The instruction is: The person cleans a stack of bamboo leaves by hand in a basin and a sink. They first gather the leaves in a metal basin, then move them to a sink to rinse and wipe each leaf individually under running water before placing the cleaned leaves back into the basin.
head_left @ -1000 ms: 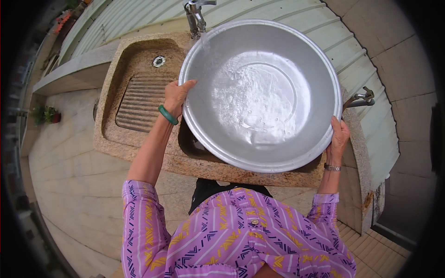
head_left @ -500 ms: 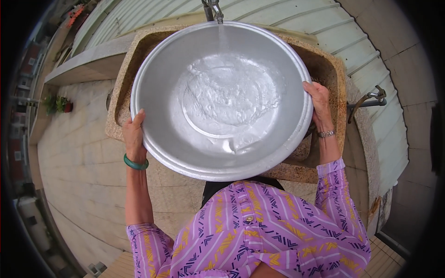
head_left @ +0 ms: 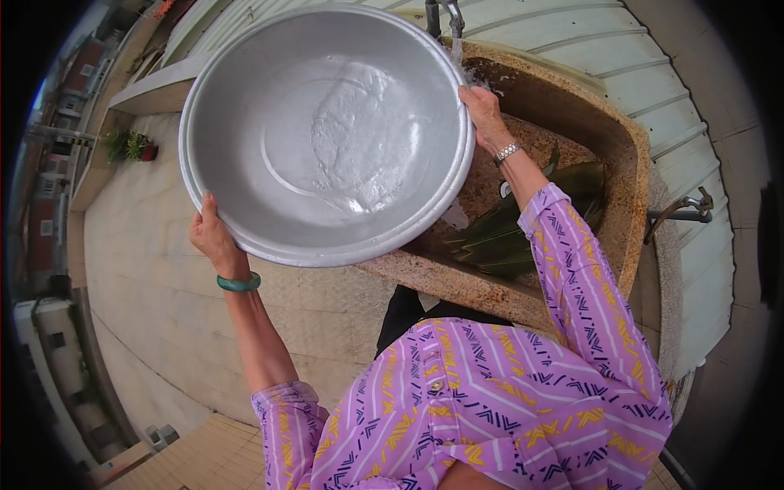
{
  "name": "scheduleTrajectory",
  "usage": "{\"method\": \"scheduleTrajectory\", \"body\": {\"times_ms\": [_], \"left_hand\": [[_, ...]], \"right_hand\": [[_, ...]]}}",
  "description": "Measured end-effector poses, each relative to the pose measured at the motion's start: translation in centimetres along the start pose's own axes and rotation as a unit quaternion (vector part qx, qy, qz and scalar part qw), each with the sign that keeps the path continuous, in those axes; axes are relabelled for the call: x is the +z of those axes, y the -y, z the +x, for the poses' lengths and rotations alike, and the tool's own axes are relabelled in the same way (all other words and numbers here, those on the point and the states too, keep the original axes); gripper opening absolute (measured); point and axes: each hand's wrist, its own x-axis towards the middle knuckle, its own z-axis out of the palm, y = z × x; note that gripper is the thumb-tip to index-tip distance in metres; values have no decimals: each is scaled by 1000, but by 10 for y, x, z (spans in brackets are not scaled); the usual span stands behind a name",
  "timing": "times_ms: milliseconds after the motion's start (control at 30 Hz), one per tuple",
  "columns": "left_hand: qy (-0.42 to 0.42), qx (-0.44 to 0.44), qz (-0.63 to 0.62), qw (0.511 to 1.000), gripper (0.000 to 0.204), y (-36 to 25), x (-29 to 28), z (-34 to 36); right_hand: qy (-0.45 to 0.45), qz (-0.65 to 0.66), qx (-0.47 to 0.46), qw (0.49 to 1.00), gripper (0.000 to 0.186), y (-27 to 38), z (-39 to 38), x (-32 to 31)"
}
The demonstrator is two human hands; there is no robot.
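Note:
A large round silver metal basin [head_left: 237, 114] is held up between my two hands, over the left end of a speckled stone sink [head_left: 633, 163] and past its edge. Shallow water [head_left: 359, 131] lies in the basin, pooled toward its right side. My left hand [head_left: 219, 237] grips the near-left rim, thumb on top. On the right rim, my right hand [head_left: 486, 118] is closed the same way. Water from a metal tap [head_left: 454, 18] falls just outside the basin's right rim and splashes into the sink. Long dark green leaves [head_left: 531, 220] lie in the sink, partly behind my right arm.
A second tap [head_left: 692, 204] on a grey pipe sticks out right of the sink. Pale corrugated panels [head_left: 604, 49] run behind it. Tiled floor [head_left: 147, 269] stretches to the left, with a potted plant [head_left: 145, 149] by the low wall.
Both hands have moved the basin left from under the tap. Its water has shifted to the right side, and the leaves in the sink have come into sight.

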Motion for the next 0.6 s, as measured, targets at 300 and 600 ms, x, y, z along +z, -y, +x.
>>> {"method": "scheduleTrajectory", "body": {"times_ms": [300, 600], "left_hand": [[36, 151, 120, 981, 25, -122, 22, 82], [90, 345, 359, 863, 29, -177, 102, 100]], "right_hand": [[-16, 17, 117, 993, 20, -91, 18, 118], [154, -217, -115, 957, 24, -21, -9, 141]]}}
